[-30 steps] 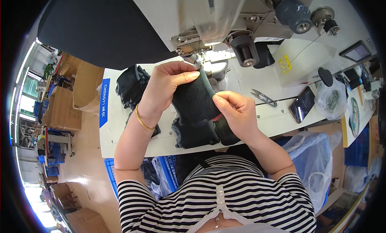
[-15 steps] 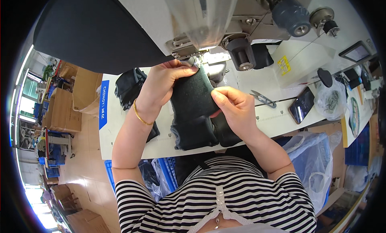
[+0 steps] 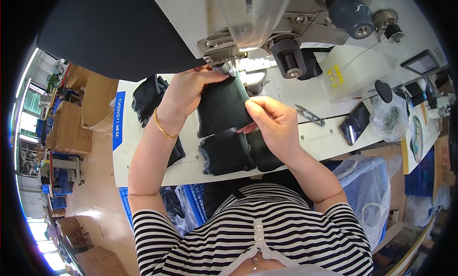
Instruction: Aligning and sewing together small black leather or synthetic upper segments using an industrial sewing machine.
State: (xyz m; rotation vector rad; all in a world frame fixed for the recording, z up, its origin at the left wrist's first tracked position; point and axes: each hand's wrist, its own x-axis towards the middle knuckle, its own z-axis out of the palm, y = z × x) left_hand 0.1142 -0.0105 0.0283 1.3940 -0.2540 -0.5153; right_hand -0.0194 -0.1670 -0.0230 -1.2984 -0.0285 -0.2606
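Note:
A black fabric piece [image 3: 220,107] is stretched between my hands below the head of a sewing machine [image 3: 224,49]. My left hand [image 3: 191,87] pinches its upper left corner close to the needle area, fingertips partly hidden by the machine. At its right edge, my right hand [image 3: 273,124] grips the fabric between thumb and fingers. Under and nearer than it lie a stack of folded black fabric pieces [image 3: 225,154] and, just right, another black pile [image 3: 265,152]. More black pieces [image 3: 149,97] rest left of my left forearm.
Thread snips [image 3: 310,115] and a dark phone [image 3: 356,124] lie on the white table [image 3: 191,173] to the right, beside a clear plastic bag [image 3: 389,115]. Blue crates [image 3: 194,202] and a plastic-lined bin [image 3: 367,190] stand below the front edge. Cardboard boxes [image 3: 71,128] are on the left.
The whole view has shifted slightly. Both hands keep hold of the fabric, which now lies flatter, with a gap showing between its near edge and the stack.

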